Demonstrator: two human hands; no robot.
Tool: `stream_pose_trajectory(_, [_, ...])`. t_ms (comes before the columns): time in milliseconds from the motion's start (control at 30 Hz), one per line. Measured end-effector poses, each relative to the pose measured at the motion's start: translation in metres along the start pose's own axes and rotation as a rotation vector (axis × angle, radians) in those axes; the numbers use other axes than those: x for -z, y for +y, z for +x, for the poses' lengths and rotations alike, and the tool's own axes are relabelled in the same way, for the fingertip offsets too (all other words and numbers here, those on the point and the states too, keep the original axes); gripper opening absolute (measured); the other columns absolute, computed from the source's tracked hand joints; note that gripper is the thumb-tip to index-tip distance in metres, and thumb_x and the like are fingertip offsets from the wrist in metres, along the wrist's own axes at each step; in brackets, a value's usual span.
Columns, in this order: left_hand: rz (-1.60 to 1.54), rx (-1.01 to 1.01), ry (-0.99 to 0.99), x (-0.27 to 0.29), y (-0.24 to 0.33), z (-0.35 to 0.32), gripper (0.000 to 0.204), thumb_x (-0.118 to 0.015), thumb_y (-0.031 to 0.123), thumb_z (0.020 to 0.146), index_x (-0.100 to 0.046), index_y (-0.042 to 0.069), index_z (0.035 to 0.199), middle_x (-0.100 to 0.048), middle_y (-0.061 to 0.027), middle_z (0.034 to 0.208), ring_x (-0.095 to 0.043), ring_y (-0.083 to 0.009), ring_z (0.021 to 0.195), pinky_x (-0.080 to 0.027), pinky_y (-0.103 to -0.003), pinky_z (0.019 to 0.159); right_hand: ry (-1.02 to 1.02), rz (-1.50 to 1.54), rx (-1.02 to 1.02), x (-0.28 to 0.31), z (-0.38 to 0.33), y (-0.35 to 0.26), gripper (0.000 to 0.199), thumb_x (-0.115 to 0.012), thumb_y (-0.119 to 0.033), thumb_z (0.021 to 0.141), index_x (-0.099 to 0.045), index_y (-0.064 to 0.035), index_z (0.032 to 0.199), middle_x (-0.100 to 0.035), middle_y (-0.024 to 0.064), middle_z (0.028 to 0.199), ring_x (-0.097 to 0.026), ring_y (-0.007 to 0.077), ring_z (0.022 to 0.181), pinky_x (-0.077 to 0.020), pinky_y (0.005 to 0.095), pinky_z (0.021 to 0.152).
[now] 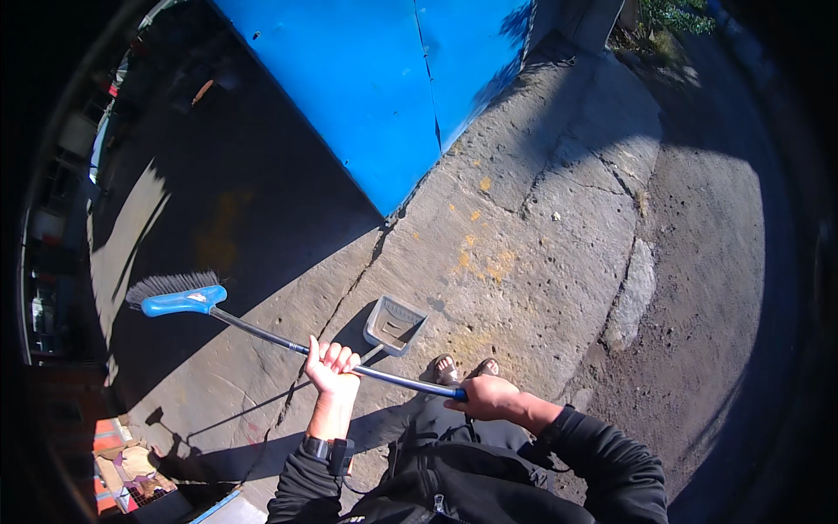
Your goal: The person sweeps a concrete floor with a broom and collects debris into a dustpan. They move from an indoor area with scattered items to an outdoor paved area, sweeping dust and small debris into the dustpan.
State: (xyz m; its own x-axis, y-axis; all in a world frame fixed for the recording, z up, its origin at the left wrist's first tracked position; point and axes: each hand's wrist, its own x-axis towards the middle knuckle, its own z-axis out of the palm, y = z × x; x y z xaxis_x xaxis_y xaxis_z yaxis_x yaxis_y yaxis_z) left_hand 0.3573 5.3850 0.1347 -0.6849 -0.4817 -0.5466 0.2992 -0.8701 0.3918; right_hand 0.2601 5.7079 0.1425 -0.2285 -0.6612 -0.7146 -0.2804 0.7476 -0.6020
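Observation:
A broom with a blue head [182, 301] and dark grey bristles is held nearly level across my front, its head out to the left and off the ground. My left hand [332, 365] is wrapped round the middle of its metal pole [262, 332]. My right hand [491, 397] is closed on the pole's blue end grip [456, 395]. Just beyond the pole a grey dustpan [397, 326] shows, some debris in it. Its short visible handle runs toward my left hand; I cannot tell whether that hand also grips it.
A large blue metal panel [349, 79] stands ahead, its corner reaching toward me. Cracked, pitted concrete [515, 244] lies underfoot, with rough gravelly ground [698, 262] to the right. Deep shade covers the left. An open box [135, 476] with scraps sits at lower left.

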Motion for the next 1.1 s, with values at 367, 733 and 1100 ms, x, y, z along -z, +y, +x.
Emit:
stream_pose_trajectory(367, [-0.045,0.05,0.325,0.026,-0.027,0.024,0.056,-0.053,0.05,0.11,-0.032,0.021,0.066,-0.026,0.0078,0.054,-0.025,-0.0092,0.045,-0.026,-0.027,0.046,0.433,-0.307,-0.113,-0.01,-0.01,-0.008,0.026,-0.052,-0.027,0.104,-0.062,-0.0046,0.097,-0.075,0.0242,0.098,-0.077,0.0376,0.092,-0.0601,0.0487,0.08])
stream_pose_trajectory(733, [0.603,0.169,0.206,0.049,-0.032,0.01,0.029,-0.063,0.032,0.107,-0.054,0.014,0.087,-0.053,-0.0007,0.078,-0.055,-0.0149,0.069,-0.048,-0.032,0.065,0.227,0.044,-0.179,-0.062,-0.022,0.02,0.053,-0.067,-0.061,0.094,-0.071,-0.0088,0.101,-0.076,0.0189,0.092,-0.075,0.041,0.087,-0.0588,0.0519,0.077])
stream_pose_trajectory(1100, [2.333,-0.22,0.164,0.114,0.025,-0.023,0.069,-0.084,0.026,0.086,-0.05,0.006,0.143,-0.06,-0.0193,0.139,-0.055,-0.0408,0.129,-0.044,-0.049,0.112,0.327,0.024,-0.461,-0.072,0.015,0.07,0.042,-0.064,-0.04,0.099,-0.069,0.0019,0.103,-0.075,0.0284,0.099,-0.074,0.0459,0.096,-0.0584,0.0542,0.085])
